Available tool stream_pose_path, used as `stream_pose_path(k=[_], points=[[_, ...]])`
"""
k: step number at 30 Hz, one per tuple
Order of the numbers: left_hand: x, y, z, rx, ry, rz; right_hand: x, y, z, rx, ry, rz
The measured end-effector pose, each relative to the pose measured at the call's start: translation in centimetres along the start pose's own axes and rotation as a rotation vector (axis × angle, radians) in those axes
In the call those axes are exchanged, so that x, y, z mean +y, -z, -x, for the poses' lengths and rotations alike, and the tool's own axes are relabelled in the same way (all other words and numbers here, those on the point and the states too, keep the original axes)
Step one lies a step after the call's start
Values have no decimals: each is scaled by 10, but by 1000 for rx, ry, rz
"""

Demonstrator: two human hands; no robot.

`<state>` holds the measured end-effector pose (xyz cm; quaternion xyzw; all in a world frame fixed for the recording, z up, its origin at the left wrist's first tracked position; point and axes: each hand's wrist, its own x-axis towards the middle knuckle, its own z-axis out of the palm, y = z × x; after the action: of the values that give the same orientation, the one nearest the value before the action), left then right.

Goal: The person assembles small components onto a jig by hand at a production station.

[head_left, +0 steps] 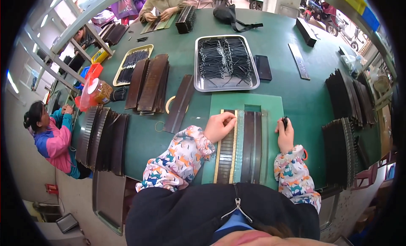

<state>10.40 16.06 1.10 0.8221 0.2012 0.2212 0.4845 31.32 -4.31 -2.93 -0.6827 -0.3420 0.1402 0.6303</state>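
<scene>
A green board (270, 103) lies in front of me on the table. On it, side by side, are a slotted strip with brass-coloured edges (226, 151) and a flat dark brown strip (247, 148) with a lighter line along it. My left hand (220, 126) is closed in a pinch at the far part of the slotted strip; whatever sits between its fingertips is too small to make out. Beside the board's right edge, my right hand (286, 137) is closed around small black pieces (284, 120) that show above its fingers.
Beyond the board stands a metal tray (198, 83) of thin black pieces, with a phone (263, 67) beside it. Stacks of dark strips (152, 83) lie left, more (338, 151) right. A metal ruler (298, 61) lies farther off. Other people work opposite and at left.
</scene>
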Motion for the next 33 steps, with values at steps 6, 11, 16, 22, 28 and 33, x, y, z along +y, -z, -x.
stream_pose_path(k=[6,11,16,22,28,33], points=[[12,-34,-34,-223,-254,-312,-9,-16,-15,12,99,154],[-11,-70,-44,-139,-296,-568,3,-16,-58,6,163,279],[-7,-76,-43,-209,-318,-651,18,0,-82,123,164,239],[8,-52,-28,-288,-331,-683,-34,10,-44,-135,-275,-45],[39,-56,-28,-250,420,660,-56,-13,-20,-447,-235,12],[29,-55,-21,-90,455,813,-62,-32,-26,-518,-240,117]])
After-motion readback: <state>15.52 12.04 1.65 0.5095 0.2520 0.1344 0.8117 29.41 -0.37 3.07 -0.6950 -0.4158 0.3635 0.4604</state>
